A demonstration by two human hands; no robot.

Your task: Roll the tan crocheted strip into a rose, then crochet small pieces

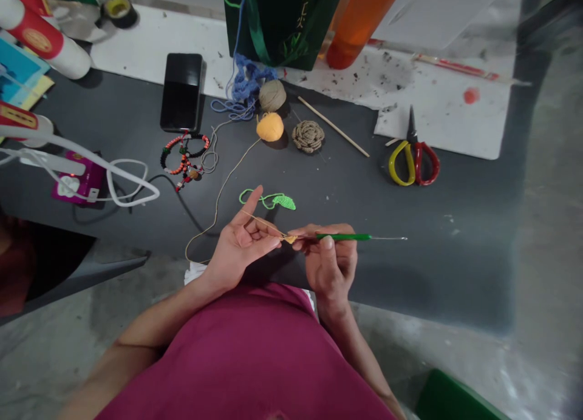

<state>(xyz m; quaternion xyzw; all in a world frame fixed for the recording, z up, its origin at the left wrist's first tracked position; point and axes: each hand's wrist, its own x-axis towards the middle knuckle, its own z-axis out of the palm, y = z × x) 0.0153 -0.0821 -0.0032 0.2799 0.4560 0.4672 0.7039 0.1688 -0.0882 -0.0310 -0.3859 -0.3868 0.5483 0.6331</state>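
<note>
Near the table's front edge, my left hand [241, 244] pinches a small yellow crochet piece [290, 240] between thumb and fingers, its index finger raised with yarn running over it. My right hand [330, 256] is closed around a crochet hook [348, 237] with a green handle; one thin metal end points right, and the other end meets the yellow piece. From the yellow yarn ball [270, 127], a strand curves down the table toward my left wrist. A bright green crocheted leaf [284, 201] with a yarn tail lies just beyond my hands.
Scissors [413, 156] lie to the right, near a wooden stick [334, 127]. A brown crocheted rosette [308, 136], a beige yarn ball [272, 96] and blue yarn [250, 80] sit farther back. A phone [181, 92], beaded bracelets [184, 156] and white cables [122, 180] occupy the left.
</note>
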